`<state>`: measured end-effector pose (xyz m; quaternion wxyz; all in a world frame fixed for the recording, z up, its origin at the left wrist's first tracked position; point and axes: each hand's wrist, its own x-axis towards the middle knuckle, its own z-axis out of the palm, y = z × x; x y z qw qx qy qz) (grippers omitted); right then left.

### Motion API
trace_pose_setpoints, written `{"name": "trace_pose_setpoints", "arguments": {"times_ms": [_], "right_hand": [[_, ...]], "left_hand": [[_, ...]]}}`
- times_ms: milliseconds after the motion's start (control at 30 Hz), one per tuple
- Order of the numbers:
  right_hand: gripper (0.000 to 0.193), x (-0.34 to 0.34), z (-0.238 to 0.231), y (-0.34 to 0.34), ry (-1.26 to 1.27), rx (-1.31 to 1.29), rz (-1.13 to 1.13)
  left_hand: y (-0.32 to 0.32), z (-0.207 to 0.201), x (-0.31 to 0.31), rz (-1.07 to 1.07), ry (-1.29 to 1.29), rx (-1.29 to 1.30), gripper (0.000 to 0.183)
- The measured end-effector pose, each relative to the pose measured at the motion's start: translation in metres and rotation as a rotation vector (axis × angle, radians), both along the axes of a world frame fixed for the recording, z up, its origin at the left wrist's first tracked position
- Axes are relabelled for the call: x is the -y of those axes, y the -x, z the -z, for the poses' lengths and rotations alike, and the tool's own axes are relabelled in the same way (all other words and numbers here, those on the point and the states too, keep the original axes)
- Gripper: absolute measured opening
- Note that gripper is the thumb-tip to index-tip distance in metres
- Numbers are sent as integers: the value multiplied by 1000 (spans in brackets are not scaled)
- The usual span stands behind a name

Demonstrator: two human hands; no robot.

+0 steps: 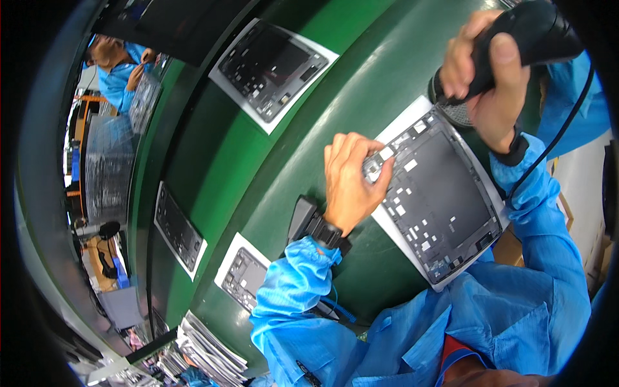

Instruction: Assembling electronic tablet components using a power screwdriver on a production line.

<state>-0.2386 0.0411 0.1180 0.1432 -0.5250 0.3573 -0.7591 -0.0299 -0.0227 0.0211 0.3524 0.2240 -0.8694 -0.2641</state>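
Observation:
A grey tablet housing (445, 187), dotted with small white pads, lies tilted on a white sheet in front of me. My left hand (354, 174) is at its left corner, thumb and fingers closed on the edge. Above the far right corner, my right hand (490, 77) is wrapped round a black corded handheld device (535, 32) that looks like a barcode scanner. Below that device is a round mesh-sided piece (456, 115), partly hidden by the hand. A black cable (561, 151) runs down past my right forearm.
More tablet housings on white sheets lie at the back (274, 68), to the left (178, 227) and beside my left sleeve (244, 277). A black block (302, 216) stands by my left wrist. Stacked papers (206, 345) are at lower left. Another person (119, 71) works at far left.

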Motion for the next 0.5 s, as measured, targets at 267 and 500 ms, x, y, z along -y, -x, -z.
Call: {"name": "trace_pose_setpoints", "arguments": {"times_ms": [267, 500], "right_hand": [[39, 19, 30, -52, -113, -55, -200], [40, 20, 38, -52, -131, -104, -200]], "left_hand": [[4, 3, -2, -34, -28, -31, 24], [1, 3, -3, -28, -33, -37, 25]]}}
